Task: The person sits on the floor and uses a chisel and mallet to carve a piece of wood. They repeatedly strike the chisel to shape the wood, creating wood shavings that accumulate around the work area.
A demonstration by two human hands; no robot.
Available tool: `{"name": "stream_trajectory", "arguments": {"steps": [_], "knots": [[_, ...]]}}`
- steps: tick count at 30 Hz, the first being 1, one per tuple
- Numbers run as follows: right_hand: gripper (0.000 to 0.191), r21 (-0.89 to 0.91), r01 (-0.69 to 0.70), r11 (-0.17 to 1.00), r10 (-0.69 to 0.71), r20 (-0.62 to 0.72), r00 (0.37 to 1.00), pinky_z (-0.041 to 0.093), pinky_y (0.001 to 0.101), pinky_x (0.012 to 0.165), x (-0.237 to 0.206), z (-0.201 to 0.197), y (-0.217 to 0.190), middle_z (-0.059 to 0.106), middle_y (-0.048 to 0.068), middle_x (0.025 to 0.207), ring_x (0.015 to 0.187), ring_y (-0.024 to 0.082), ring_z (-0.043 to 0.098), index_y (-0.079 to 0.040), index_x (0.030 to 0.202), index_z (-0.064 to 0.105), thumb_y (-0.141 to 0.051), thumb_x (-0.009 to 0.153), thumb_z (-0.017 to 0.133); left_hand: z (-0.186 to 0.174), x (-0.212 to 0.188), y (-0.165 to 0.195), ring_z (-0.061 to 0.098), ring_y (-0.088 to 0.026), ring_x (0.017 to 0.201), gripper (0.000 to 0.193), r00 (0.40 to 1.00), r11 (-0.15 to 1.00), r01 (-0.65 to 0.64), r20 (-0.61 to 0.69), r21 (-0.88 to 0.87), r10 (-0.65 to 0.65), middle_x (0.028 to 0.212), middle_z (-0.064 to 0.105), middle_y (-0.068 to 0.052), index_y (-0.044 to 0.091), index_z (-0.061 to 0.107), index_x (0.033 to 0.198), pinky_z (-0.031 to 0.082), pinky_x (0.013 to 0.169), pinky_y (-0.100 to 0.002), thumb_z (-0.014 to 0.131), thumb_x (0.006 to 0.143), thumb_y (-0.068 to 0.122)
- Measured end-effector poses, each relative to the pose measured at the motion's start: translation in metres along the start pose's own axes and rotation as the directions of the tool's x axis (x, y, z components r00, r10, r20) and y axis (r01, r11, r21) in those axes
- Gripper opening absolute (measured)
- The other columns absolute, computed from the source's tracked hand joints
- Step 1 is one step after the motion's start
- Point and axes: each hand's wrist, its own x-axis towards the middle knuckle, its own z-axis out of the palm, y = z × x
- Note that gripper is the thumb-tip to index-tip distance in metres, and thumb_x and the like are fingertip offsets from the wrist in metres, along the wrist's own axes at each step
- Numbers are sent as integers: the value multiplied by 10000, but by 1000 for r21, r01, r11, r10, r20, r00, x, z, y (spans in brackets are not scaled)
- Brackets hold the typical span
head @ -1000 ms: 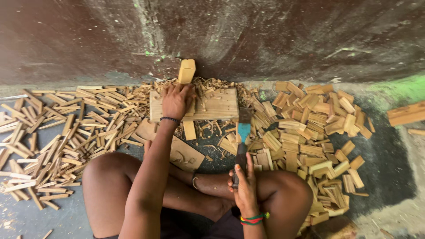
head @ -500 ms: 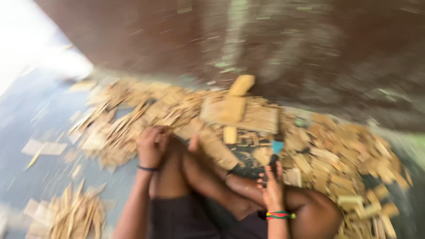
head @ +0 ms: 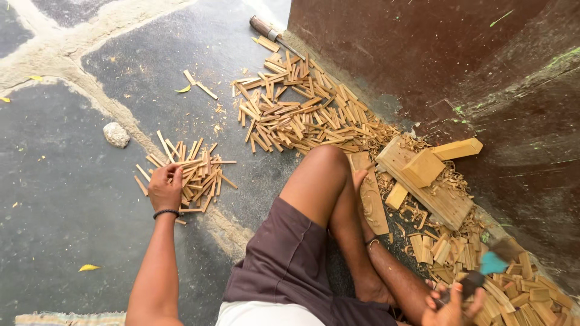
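Reaching out from the wooden block [head: 432, 184] it pressed a second ago, the left hand [head: 164, 187] now grips sticks from the small stick pile [head: 196, 169] on the floor. By the wall, the right hand [head: 453, 305] clasps a blue-tipped tool [head: 483, 270].

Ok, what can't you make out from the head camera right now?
- Right hand: cut off by the bottom edge, grip on the blue-headed tool unclear.
- The tool's head: motion-blurred.
- Left hand: its fingers on the small stick pile; whether any stick is gripped, hidden.
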Motion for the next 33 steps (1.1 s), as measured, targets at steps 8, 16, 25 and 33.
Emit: {"name": "stream_trajectory", "arguments": {"steps": [8, 16, 25, 33], "knots": [[396, -212, 251, 945, -250, 33, 968, 459, 334, 612, 3, -66, -91, 522, 77, 855, 719, 183, 512, -164, 1324, 475, -473, 1109, 599, -2, -9, 1, 498, -400, 1296, 486, 979, 963, -174, -65, 207, 191, 1371, 534, -192, 48, 590, 1332, 401, 1084, -526, 796, 950, 267], [280, -316, 338, 887, -395, -139, 908, 548, 312, 616, -76, 23, -118, 646, 59, 870, 672, 183, 624, -75, 1204, 526, -219, 1048, 708, 74, -21, 67, 539, -407, 1307, 264, 912, 905, -392, 62, -162, 406, 1349, 585, -184, 69, 637, 1210, 447, 1111, -503, 743, 1020, 217], [226, -8, 353, 936, -352, -107, 930, 480, 296, 497, -135, 86, -116, 632, 80, 844, 550, 161, 559, -44, 1157, 556, -89, 973, 679, 130, -59, 114, 624, -339, 1152, 124, 844, 827, -385, 206, -410, 495, 1190, 669, -160, 29, 704, 1036, 511, 985, -440, 745, 970, 126], [595, 172, 613, 771, -592, -162, 790, 574, 395, 718, -212, 35, -137, 638, 99, 920, 760, 181, 617, -43, 1507, 446, -50, 983, 727, 168, -56, 156, 653, -257, 1067, 78, 829, 770, -195, 317, -608, 460, 1178, 654, -149, 0, 687, 1057, 571, 897, -335, 703, 1035, 74]]}}
